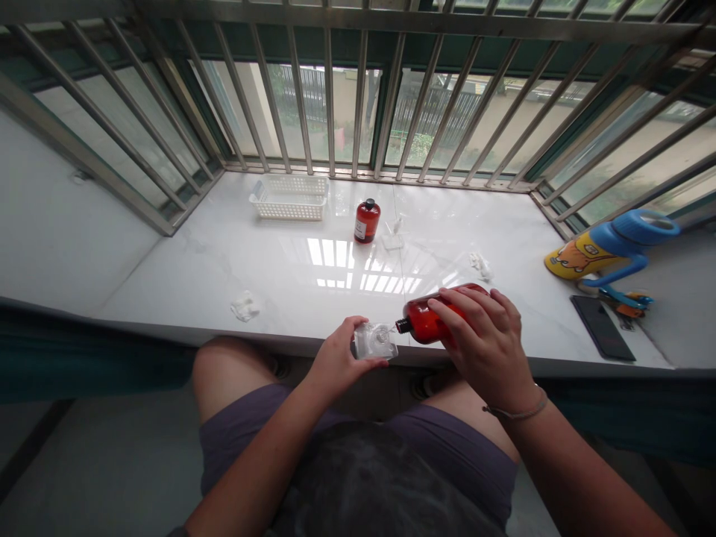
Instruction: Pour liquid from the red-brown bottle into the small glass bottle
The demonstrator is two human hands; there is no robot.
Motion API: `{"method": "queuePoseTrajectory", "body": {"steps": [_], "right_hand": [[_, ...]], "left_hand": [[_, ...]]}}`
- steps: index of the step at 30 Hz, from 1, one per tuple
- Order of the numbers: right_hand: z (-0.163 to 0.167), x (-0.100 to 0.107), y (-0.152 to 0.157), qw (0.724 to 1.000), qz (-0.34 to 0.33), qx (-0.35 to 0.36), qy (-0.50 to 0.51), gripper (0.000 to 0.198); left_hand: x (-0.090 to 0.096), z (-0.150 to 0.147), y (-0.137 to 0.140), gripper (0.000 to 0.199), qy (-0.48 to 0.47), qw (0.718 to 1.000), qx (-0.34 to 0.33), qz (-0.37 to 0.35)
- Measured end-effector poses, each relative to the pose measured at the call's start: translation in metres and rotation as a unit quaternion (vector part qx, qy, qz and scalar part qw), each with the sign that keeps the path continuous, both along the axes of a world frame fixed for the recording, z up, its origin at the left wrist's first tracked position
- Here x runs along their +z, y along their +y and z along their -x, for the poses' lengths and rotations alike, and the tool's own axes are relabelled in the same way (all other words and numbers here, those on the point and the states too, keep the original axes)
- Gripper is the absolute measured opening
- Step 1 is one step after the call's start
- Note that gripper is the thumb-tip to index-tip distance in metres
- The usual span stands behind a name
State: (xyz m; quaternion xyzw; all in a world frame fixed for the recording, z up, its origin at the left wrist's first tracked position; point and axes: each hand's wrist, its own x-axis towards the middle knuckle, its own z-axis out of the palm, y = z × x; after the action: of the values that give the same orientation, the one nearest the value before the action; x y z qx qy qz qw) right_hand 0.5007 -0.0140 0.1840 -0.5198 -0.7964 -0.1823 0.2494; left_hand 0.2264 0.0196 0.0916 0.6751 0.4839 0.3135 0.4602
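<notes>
My right hand point(482, 339) is wrapped round a red-brown translucent bottle point(425, 321), tipped so its uncapped black-threaded neck points left and down. Just left of that neck, my left hand point(341, 352) grips a small clear square glass bottle point(376, 341) between thumb and fingers. A thin clear trickle seems to run from the bottle's mouth to the glass bottle's opening. Both are held at the counter's front edge, above my lap. Farther back, a second red-brown bottle point(367, 222) with a black cap and white label stands upright. Beside it lies a small clear stopper-like piece point(394, 237).
A white plastic basket point(288, 200) sits at the back left of the white marbled counter point(184, 261). Crumpled tissues point(245, 306) lie near the front. On the right are a blue and yellow flask point(604, 246), a black phone point(602, 327) and keys point(626, 302). Metal window bars point(362, 97) rise behind.
</notes>
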Motion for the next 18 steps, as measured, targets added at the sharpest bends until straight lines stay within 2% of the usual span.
{"method": "queuePoseTrajectory", "body": {"steps": [18], "right_hand": [[-0.0013,-0.0002,-0.0006,1.0,0.003,-0.003,-0.009,0.048]], "left_hand": [[-0.006,0.0007,0.0002,0.079,-0.008,1.0,0.005,0.01]]}}
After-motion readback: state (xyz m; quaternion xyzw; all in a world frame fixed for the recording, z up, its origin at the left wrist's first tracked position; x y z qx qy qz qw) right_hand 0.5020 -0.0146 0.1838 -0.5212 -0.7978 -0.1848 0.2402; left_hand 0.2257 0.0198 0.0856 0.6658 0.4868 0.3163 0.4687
